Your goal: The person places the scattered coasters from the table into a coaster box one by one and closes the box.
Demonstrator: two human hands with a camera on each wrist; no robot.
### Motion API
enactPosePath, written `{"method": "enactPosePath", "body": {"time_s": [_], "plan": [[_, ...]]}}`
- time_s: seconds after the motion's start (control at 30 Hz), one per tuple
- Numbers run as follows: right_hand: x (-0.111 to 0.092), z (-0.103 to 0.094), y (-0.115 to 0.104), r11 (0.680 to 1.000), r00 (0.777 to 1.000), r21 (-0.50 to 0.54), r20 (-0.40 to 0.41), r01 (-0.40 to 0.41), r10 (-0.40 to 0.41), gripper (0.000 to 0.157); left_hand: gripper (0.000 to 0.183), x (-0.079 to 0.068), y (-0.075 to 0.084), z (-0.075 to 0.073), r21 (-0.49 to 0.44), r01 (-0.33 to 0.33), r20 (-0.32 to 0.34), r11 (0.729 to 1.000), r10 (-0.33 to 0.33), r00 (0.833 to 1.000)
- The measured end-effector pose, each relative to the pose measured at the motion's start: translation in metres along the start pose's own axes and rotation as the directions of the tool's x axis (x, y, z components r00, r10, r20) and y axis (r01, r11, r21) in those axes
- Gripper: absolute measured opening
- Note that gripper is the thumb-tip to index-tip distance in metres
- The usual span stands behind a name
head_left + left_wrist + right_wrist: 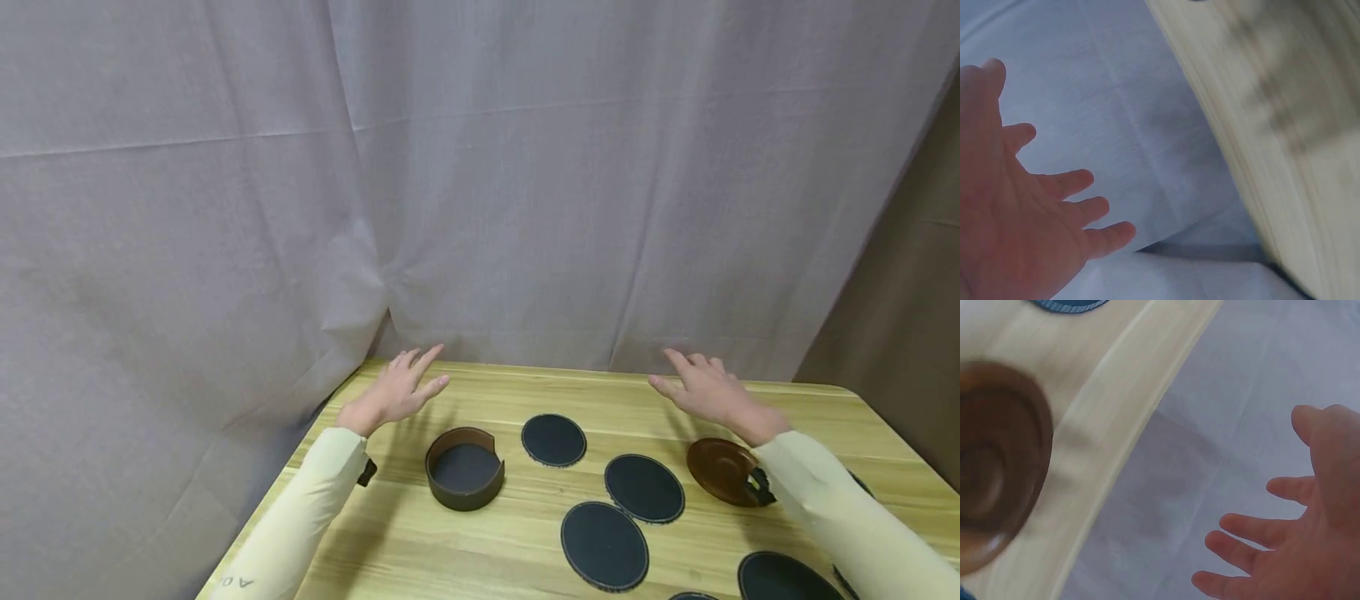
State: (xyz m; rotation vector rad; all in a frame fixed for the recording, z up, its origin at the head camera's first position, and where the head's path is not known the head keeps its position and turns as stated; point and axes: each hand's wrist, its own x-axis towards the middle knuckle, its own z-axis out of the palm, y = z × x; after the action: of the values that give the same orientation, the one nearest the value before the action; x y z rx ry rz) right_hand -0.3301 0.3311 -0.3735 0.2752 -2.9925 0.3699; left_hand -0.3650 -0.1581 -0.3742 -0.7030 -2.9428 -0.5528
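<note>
Both hands hover above the far part of the wooden table with fingers spread, holding nothing. My left hand is up and to the left of a round dark holder with a brown inner wall and a notch in its rim. In the left wrist view the palm of the left hand shows, fingers apart. My right hand is over the far right, beyond a brown round saucer-like dish, which the right sleeve partly overlaps. The right wrist view shows the dish beside the spread right hand.
Several black round coasters with stitched edges lie on the table, among them one coaster near the middle, another coaster and a nearer coaster. A grey curtain hangs behind the table's far edge.
</note>
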Motion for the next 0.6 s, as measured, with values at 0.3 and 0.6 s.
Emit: {"method": "enactPosePath", "body": {"time_s": [0.3,0.6], "plan": [[0.010,0.021,-0.022,0.997,0.999,0.073,-0.005,0.037,-0.037,0.082,0.068,-0.013,0.002,0.011,-0.120,-0.034,-0.032,0.992,0.031,0.999],[0.015,0.044,-0.037,0.991,0.998,0.118,-0.012,0.064,-0.063,0.074,0.064,-0.023,-0.001,0.023,-0.202,-0.001,-0.032,0.979,-0.005,0.999]]}}
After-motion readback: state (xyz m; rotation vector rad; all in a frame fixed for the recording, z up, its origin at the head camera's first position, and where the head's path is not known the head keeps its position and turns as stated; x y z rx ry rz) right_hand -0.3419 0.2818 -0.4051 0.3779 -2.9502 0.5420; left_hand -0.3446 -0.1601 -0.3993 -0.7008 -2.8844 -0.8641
